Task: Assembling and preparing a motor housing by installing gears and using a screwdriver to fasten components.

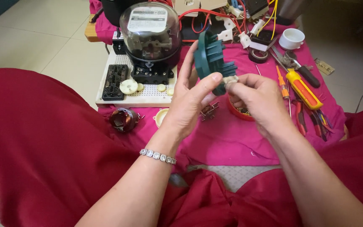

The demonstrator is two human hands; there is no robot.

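Observation:
My left hand (188,101) holds a dark green plastic part (211,59) with ribbed fins, lifted above the pink cloth (227,138). The thumb presses on its lower edge. My right hand (255,98) pinches a small pale piece (231,80) against the green part's lower right side. A silver bracelet (158,156) circles the left wrist. A small red round dish (237,112) lies just under my right hand, mostly hidden.
An electric meter with a clear dome (151,35) stands on a white perforated board (143,96) at the back left. A copper coil (123,119) lies on the cloth. A yellow screwdriver (301,89), pliers, a tape roll (258,56) and a white cup (291,38) lie to the right.

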